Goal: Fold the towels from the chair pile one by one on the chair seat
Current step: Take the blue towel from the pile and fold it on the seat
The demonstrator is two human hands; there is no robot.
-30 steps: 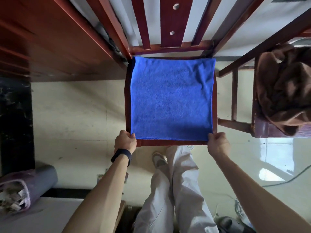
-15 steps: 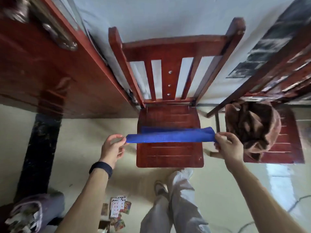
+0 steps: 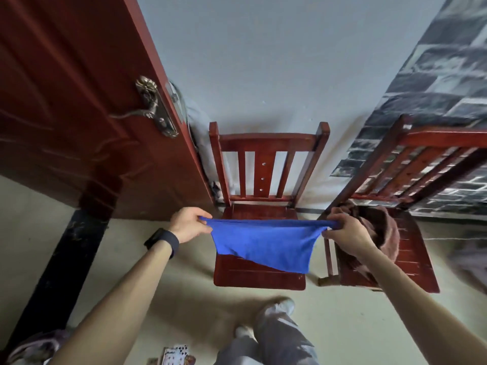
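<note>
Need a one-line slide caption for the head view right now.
Left hand and right hand hold a blue cloth towel stretched over the red wooden chair seat.

Views on my feed: one.

Head camera, wide-angle, worn on the person's head. From it I look forward and down.
- Centre, close below: chair seat (image 3: 259, 281), faced square on, with the blue towel (image 3: 263, 245) in front of it.
- Lower corners: both forearms reach in, leading to the left hand (image 3: 188, 225) and right hand (image 3: 347, 235) near mid-frame.
- Left: door (image 3: 79, 114).
- Right: second chair (image 3: 416, 259).
- Upper half: wall (image 3: 276, 61).
- Bottom edge: the person's legs (image 3: 279, 335) and the floor (image 3: 184, 299).

Straight lines lean outward toward the frame edges.
</note>
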